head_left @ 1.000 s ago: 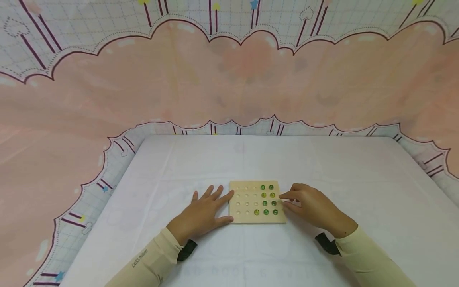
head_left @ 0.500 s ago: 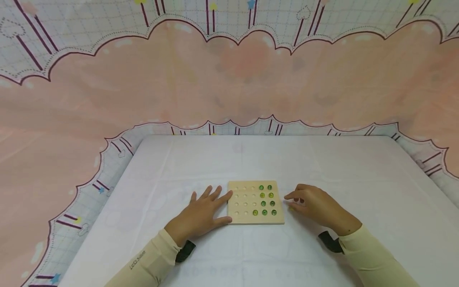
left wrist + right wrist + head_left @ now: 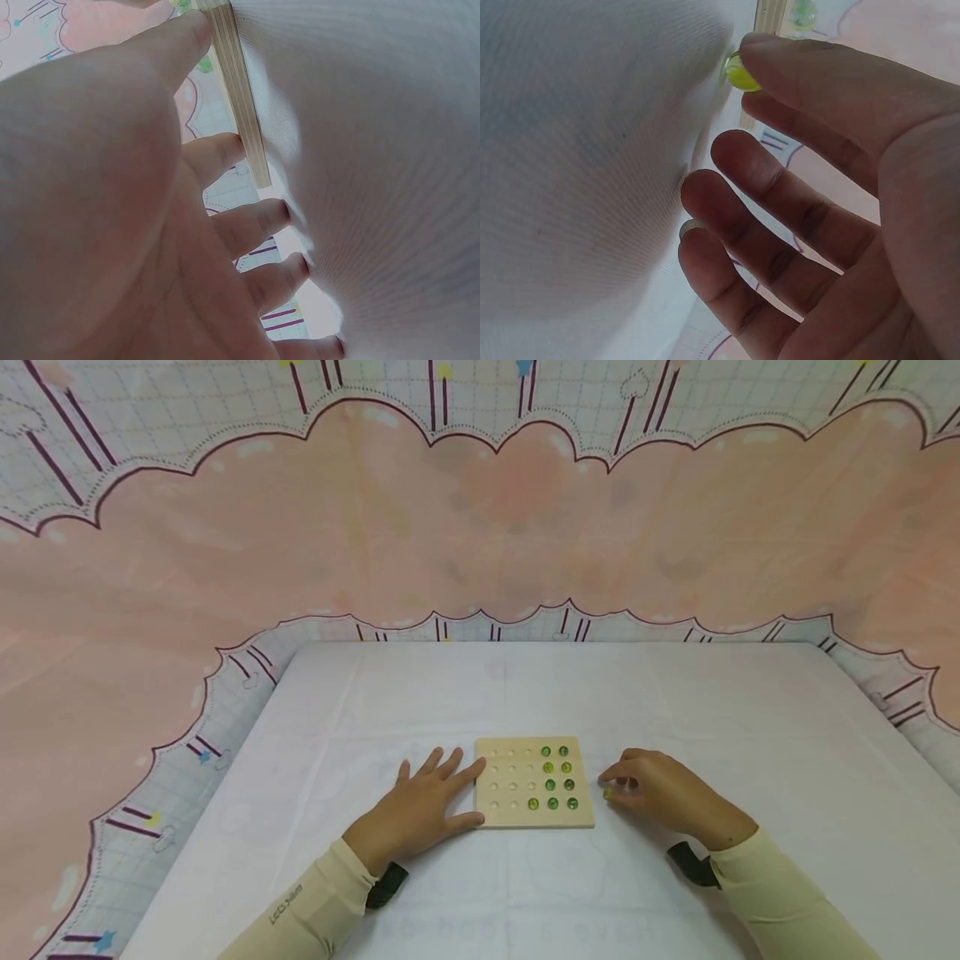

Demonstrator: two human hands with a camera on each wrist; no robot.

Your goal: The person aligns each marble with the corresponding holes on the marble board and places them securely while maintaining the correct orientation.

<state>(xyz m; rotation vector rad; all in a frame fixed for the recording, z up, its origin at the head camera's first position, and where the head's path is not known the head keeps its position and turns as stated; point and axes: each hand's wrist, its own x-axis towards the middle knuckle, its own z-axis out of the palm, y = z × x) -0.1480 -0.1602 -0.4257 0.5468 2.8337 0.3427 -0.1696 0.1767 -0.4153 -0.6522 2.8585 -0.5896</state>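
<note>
White cloth covers the table (image 3: 675, 710); nine marbles sit in the board (image 3: 510, 810), sixteen holes empty. Left hand (image 3: 416, 810) lies flat, steadying it; right hand (image 3: 660, 789) pinches a yellow marble (image 3: 740, 73) just beside it.

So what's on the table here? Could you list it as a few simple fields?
Board: wooden board with rows of small hollows, on the white tablecloth
Marbles on board: nine green ones, all on its right side
Left hand: left hand lies flat, fingers against the board's left edge
Right hand: right hand beside the board's right edge, fingertip on a yellow-green marble on the cloth
Behind: pink cloud-pattern curtain
</note>
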